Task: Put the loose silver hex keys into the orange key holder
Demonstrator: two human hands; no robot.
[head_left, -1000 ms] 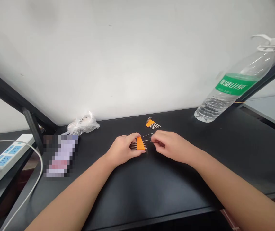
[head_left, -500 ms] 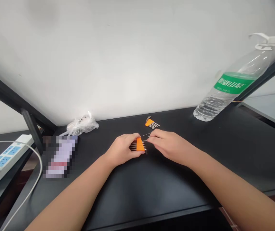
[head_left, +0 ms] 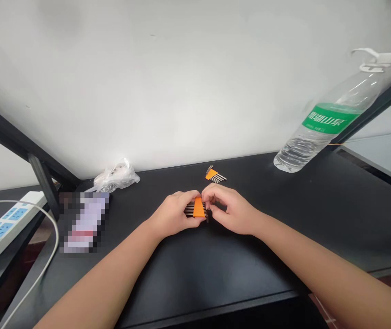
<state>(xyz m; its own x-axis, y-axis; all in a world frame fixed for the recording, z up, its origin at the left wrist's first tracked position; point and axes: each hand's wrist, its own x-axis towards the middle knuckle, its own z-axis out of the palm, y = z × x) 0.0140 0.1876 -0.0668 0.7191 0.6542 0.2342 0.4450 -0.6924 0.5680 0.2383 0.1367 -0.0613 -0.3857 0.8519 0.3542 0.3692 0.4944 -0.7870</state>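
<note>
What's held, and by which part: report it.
The left hand grips an orange holder of metal keys by its near and far edges. The right hand touches the set; any hold is hidden.

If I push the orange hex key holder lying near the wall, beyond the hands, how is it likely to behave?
The holder will probably slide rather than roll, as it looks flat and wedge-shaped. Its keys look like metal, so expect them to be stiff. The bent ends jut out on one side, so it may catch or swivel.
</note>
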